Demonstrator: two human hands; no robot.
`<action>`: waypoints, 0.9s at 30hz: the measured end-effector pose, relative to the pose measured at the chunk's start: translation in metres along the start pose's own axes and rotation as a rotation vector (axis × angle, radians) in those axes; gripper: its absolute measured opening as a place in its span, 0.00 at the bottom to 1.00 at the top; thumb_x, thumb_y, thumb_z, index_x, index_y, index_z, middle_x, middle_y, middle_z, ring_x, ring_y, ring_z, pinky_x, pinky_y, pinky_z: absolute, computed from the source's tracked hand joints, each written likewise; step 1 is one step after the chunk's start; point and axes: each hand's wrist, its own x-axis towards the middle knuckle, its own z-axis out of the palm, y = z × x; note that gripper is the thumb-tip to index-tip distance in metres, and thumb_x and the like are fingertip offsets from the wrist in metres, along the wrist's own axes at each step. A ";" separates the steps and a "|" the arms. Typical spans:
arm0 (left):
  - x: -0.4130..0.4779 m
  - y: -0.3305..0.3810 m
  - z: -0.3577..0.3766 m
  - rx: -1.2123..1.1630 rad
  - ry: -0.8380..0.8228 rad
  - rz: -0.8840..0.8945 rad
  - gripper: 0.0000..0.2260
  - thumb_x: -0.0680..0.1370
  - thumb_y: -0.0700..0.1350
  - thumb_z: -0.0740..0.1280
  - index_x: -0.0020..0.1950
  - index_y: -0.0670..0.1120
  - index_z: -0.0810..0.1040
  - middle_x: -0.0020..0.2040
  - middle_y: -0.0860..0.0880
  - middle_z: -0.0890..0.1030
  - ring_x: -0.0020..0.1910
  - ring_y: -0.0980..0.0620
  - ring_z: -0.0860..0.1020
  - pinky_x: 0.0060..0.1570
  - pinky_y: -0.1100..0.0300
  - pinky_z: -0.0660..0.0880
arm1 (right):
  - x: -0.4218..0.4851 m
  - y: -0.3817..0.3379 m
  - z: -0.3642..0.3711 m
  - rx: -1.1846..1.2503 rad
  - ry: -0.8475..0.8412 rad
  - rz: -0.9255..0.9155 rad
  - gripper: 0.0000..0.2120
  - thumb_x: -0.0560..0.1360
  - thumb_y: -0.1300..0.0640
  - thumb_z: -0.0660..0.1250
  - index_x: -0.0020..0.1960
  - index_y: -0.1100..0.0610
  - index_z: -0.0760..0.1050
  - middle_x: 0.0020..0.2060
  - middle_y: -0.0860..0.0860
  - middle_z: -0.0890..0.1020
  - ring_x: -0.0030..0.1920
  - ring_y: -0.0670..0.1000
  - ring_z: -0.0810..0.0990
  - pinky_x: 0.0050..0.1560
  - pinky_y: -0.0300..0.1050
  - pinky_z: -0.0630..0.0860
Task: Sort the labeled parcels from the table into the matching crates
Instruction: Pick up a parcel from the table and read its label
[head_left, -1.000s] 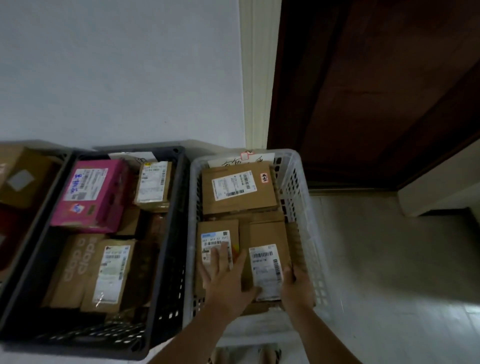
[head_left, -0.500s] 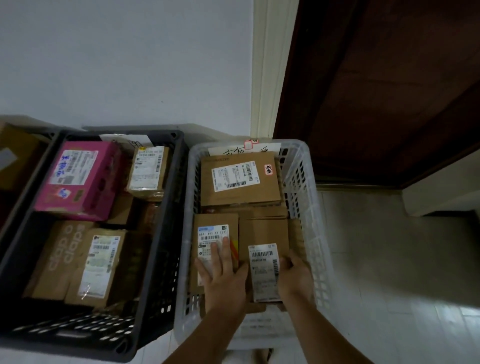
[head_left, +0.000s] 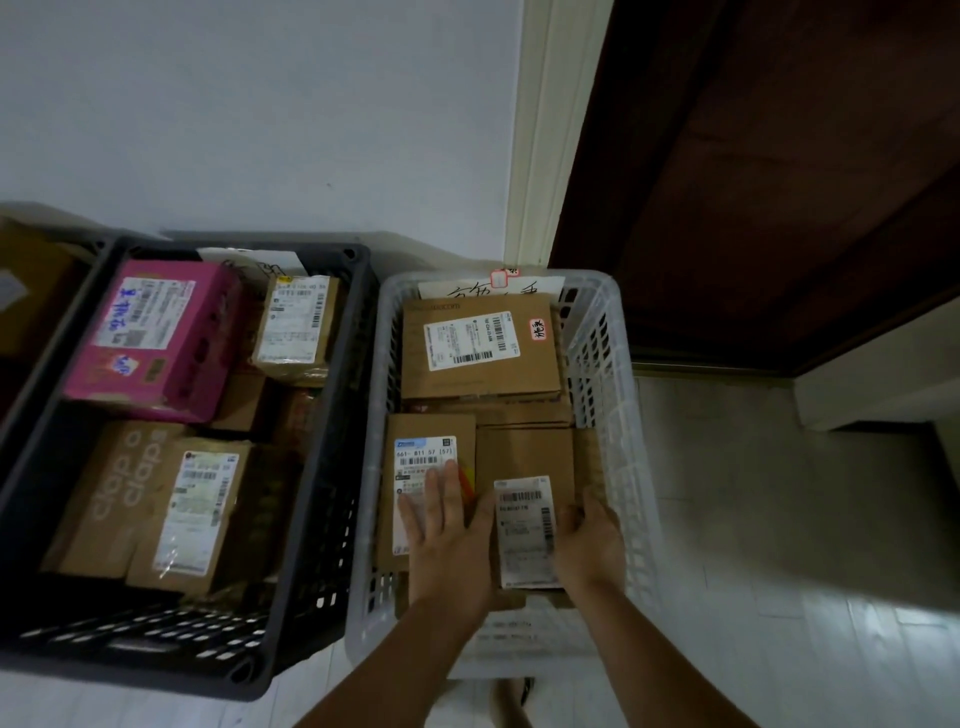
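The labeled parcel (head_left: 524, 535) sits label-up at the near end of the white crate (head_left: 618, 364); the right hand (head_left: 589, 545) has its grip curled round the parcel's right edge; the left hand (head_left: 447, 540) lies flat, grip wide, on the neighbouring parcel (head_left: 431, 447), probably keeping a slot clear.

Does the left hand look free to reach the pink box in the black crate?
Probably yes. The left hand lies flat on a labeled parcel in the white crate, holding nothing, and the pink box sits uncovered in the black crate beside it. The right hand grips the neighbouring parcel.
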 end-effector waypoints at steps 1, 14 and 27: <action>-0.002 0.002 -0.002 -0.019 0.029 0.038 0.37 0.82 0.55 0.62 0.83 0.54 0.42 0.76 0.40 0.23 0.73 0.37 0.21 0.72 0.35 0.25 | -0.002 0.003 -0.001 -0.013 0.006 -0.021 0.23 0.83 0.46 0.53 0.75 0.49 0.70 0.65 0.55 0.78 0.62 0.60 0.79 0.58 0.62 0.81; 0.032 0.043 0.016 -0.197 -0.270 0.163 0.37 0.82 0.49 0.66 0.84 0.48 0.48 0.83 0.43 0.38 0.82 0.39 0.41 0.80 0.45 0.50 | 0.007 0.017 -0.010 -0.299 -0.313 -0.400 0.32 0.82 0.55 0.65 0.83 0.47 0.58 0.84 0.49 0.46 0.83 0.53 0.53 0.79 0.52 0.64; 0.037 0.049 0.008 -0.365 -0.222 0.074 0.28 0.83 0.44 0.61 0.83 0.46 0.57 0.84 0.42 0.50 0.82 0.40 0.50 0.80 0.46 0.54 | 0.008 0.008 -0.028 -0.099 -0.295 -0.317 0.19 0.84 0.50 0.58 0.74 0.43 0.72 0.79 0.52 0.65 0.78 0.58 0.67 0.77 0.57 0.67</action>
